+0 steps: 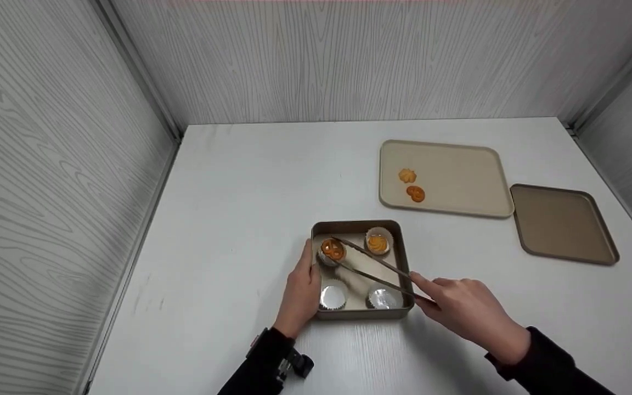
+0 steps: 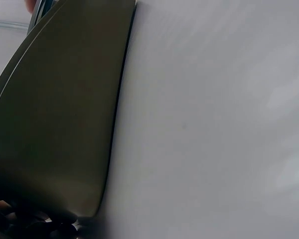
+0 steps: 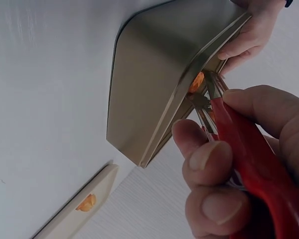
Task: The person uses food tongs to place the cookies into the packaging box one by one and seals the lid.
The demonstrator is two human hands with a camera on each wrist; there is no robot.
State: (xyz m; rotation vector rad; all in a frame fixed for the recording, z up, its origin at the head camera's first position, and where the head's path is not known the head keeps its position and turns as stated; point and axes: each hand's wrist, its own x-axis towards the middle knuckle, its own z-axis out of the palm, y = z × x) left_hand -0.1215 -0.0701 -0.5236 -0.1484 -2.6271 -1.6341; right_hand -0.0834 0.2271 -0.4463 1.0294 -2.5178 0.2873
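Observation:
My right hand [image 1: 467,307] grips metal tongs [image 1: 373,278] by their red handle [image 3: 249,144]. The tongs' tips reach into a square baking tin [image 1: 360,315], one at each side of a pretzel-shaped cookie [image 1: 333,249] in the back-left paper cup. A ribbed round cookie [image 1: 377,243] lies in the back-right cup. Two silvery cups without cookies, a left cup [image 1: 332,297] and a right cup [image 1: 384,298], stand at the front. My left hand [image 1: 300,291] holds the tin's left wall near its rim; its lower fingers are hidden.
Behind the tin to the right lies a beige tray [image 1: 458,181] with a ribbed cookie [image 1: 407,175] and a pretzel cookie [image 1: 416,193] at its left side. A brown square tray or lid [image 1: 565,225] sits against its right end. Pale wood-grain walls enclose the white table [image 1: 228,219].

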